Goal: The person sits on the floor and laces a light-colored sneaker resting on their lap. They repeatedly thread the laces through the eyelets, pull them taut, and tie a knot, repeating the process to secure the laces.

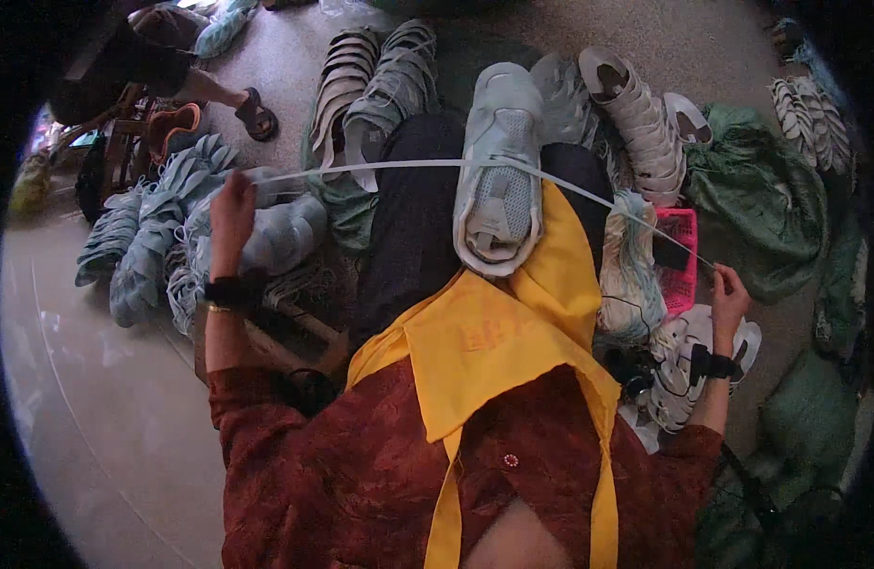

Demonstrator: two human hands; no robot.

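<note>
Many stacked uppers (650,133), pink basket (682,289), lace (399,164) across shoe (501,125)

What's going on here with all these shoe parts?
A seated person in a yellow apron stretches a white shoelace wide between both hands: the left hand grips one side, the right hand the other. It runs across a pale shoe upper resting on their lap. Stacked uppers lie at left and right, with a bundle of laces beside a pink basket. Someone else's sandalled foot shows at upper left.
</note>
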